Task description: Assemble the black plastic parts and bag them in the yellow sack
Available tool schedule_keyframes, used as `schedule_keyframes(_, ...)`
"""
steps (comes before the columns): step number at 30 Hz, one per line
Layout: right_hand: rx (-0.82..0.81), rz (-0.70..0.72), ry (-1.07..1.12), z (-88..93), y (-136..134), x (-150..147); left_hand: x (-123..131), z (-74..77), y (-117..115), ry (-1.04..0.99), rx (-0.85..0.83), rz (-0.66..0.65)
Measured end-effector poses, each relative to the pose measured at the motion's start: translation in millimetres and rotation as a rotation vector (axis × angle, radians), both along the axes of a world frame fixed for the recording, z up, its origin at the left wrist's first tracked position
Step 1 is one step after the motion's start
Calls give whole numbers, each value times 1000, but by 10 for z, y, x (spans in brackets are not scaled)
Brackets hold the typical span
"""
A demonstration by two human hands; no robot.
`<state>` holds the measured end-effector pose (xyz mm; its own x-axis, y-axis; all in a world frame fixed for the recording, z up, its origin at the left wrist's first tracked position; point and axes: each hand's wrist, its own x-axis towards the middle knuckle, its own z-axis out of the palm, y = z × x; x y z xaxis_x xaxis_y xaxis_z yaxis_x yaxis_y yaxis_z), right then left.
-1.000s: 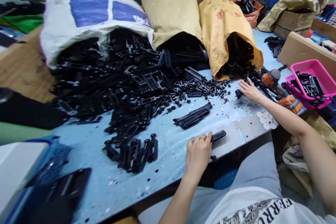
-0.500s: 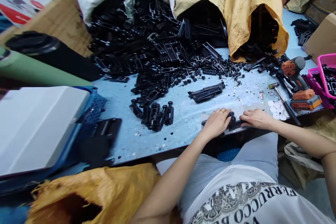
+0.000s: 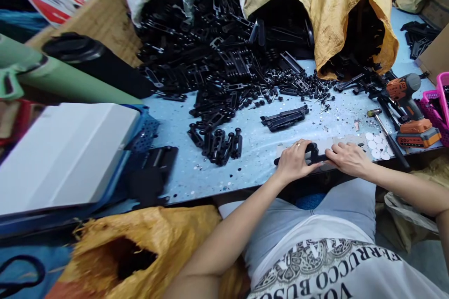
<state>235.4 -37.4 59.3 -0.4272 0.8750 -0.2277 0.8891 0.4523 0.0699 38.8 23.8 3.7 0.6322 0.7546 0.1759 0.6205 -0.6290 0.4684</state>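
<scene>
Both hands meet at the near edge of the light blue table (image 3: 182, 182). My left hand (image 3: 294, 161) is curled over a long black plastic part (image 3: 314, 154) that lies flat there, and my right hand (image 3: 347, 158) presses on the same part from the right with bent fingers. Just beyond them lies a stack of black plastic strips (image 3: 284, 118). A row of black parts (image 3: 219, 142) sits to the left of the hands.
Big sacks (image 3: 354, 14) spill a heap of black parts (image 3: 217, 60) across the back. An orange cordless drill (image 3: 409, 103), a hammer (image 3: 386, 133), white discs (image 3: 377, 145) and a pink basket (image 3: 444, 98) lie right. A white box (image 3: 66, 154) and a yellow sack (image 3: 140, 247) lie near left.
My right hand came back from the far pile to the black part beside my left hand. The view swung left and down, and both hands then stayed on the part.
</scene>
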Motion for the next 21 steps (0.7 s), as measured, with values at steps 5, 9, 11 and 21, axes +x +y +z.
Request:
schedule_keyframes(5,-25,40,-42,169,8,-76,-64,-42,-41,-77,74,-71)
schedule_keyframes(9,-21,84,-74,261,48,-82,-73,-70,-50,-112,113,-116)
schedule_keyframes(11,-14,101,-77,287,68,-73,-75,-77,-40,-120,120,-115)
schedule_keyframes(21,189,7,254,166,176,321,163,7,134,101,-24,-170)
